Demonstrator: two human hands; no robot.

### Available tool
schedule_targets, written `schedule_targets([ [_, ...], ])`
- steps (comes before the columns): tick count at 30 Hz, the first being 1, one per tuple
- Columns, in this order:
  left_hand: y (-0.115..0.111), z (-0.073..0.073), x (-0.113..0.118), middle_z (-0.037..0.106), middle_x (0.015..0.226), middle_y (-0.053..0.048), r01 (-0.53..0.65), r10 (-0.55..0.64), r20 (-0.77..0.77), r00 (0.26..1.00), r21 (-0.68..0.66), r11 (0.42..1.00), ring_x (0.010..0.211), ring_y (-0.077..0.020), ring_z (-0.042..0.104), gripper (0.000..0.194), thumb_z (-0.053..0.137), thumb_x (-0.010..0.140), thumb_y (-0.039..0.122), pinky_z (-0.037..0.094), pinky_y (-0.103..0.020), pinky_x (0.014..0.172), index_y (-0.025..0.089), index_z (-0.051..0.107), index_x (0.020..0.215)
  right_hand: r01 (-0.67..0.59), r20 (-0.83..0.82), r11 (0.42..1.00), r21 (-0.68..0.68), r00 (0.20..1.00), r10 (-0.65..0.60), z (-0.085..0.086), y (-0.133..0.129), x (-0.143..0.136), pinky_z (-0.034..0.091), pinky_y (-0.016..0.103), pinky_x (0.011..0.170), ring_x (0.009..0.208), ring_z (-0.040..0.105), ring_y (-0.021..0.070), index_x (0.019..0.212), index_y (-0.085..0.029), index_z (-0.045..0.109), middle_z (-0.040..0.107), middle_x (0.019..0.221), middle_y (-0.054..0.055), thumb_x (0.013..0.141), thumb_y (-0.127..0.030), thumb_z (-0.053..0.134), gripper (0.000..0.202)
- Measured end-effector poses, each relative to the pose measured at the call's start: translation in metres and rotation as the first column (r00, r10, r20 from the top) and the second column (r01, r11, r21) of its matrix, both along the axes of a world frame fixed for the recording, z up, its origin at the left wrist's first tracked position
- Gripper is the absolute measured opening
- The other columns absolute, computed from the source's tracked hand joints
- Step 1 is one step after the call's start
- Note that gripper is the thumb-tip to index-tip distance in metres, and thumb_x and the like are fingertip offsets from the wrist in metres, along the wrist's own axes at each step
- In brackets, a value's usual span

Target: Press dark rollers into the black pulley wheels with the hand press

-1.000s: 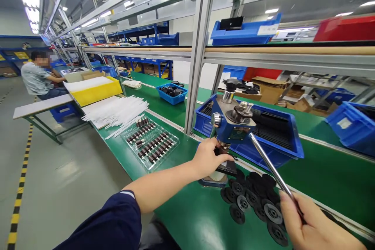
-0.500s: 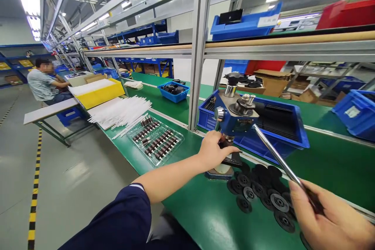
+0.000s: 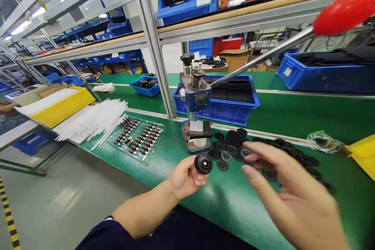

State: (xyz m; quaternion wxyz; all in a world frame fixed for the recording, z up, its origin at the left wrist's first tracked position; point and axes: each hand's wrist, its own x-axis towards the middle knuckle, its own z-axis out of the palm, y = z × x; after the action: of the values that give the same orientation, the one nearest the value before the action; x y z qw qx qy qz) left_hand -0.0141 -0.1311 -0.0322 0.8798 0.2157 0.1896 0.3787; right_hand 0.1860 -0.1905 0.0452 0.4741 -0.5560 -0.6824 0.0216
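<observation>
Below the press, my left hand (image 3: 185,177) is closed around a black wheel (image 3: 203,163) with a small pale centre, its round face turned toward me. To the right my right hand (image 3: 290,191), smeared by motion, is open with thumb and fingers apart. Its fingertips lie in front of a pile of black discs (image 3: 225,155), and I see nothing held in them. Behind both hands stands a blue hand press (image 3: 195,97). Its steel lever slants up to a red grip (image 3: 342,11), which no hand touches.
Left of the press lies a clear plastic tray (image 3: 143,160) of dark cylinders, beside white strips (image 3: 93,119) and a yellow box (image 3: 64,105). A blue crate (image 3: 234,111) of black parts stands behind the press. A metal post (image 3: 155,47) rises near it.
My right hand has let go of the lever, which has swung up. My left hand has come away from the press toward me with a black wheel. The view has turned right.
</observation>
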Motion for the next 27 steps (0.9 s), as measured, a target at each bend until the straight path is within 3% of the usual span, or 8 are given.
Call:
schedule_targets([
  [3, -0.009, -0.013, 0.004, 0.047, 0.063, -0.001, 0.074, -0.072, 0.019, 0.997, -0.102, 0.992, 0.055, -0.0076, 0.043, 0.023, 0.066, 0.082, 0.032, 0.024, -0.017, 0.047, 0.011, 0.059, 0.079, -0.165, -0.062, 0.983, -0.084, 0.985, 0.16, -0.041, -0.011, -0.008, 0.054, 0.029, 0.075, 0.084, 0.061, 0.015, 0.117, -0.024, 0.061, 0.061, 0.11, 0.007, 0.091, -0.033, 0.058, 0.028],
  [6, -0.013, -0.019, 0.008, 0.049, 0.063, -0.002, 0.1, -0.103, -0.022, 0.994, -0.103, 0.99, 0.055, -0.0083, 0.044, 0.023, 0.066, 0.082, 0.032, 0.025, -0.018, 0.047, 0.01, 0.061, 0.081, -0.217, -0.129, 0.968, -0.124, 0.971, 0.202, -0.061, -0.018, -0.015, 0.053, 0.028, 0.073, 0.081, 0.059, 0.0137, 0.113, -0.021, 0.062, 0.061, 0.109, 0.008, 0.092, -0.027, 0.057, 0.022],
  [13, -0.017, -0.021, 0.016, 0.053, 0.064, -0.002, 0.129, -0.129, -0.077, 0.989, -0.013, 0.992, 0.052, -0.0081, 0.046, 0.022, 0.067, 0.082, 0.032, 0.027, -0.019, 0.046, 0.011, 0.062, 0.085, -0.263, -0.183, 0.959, -0.109, 0.953, 0.24, -0.064, -0.022, -0.018, 0.052, 0.026, 0.074, 0.088, 0.058, 0.0141, 0.109, -0.021, 0.061, 0.06, 0.107, 0.007, 0.092, -0.02, 0.056, 0.018],
  [27, -0.017, -0.029, 0.016, 0.058, 0.068, -0.003, 0.105, -0.106, -0.128, 0.986, -0.014, 0.994, 0.05, -0.0076, 0.05, 0.023, 0.069, 0.082, 0.031, 0.033, -0.019, 0.048, 0.011, 0.063, 0.091, -0.253, -0.162, 0.958, -0.134, 0.96, 0.23, -0.07, -0.021, -0.015, 0.049, 0.025, 0.073, 0.085, 0.056, 0.0124, 0.109, -0.021, 0.059, 0.059, 0.105, 0.005, 0.091, -0.019, 0.058, 0.018],
])
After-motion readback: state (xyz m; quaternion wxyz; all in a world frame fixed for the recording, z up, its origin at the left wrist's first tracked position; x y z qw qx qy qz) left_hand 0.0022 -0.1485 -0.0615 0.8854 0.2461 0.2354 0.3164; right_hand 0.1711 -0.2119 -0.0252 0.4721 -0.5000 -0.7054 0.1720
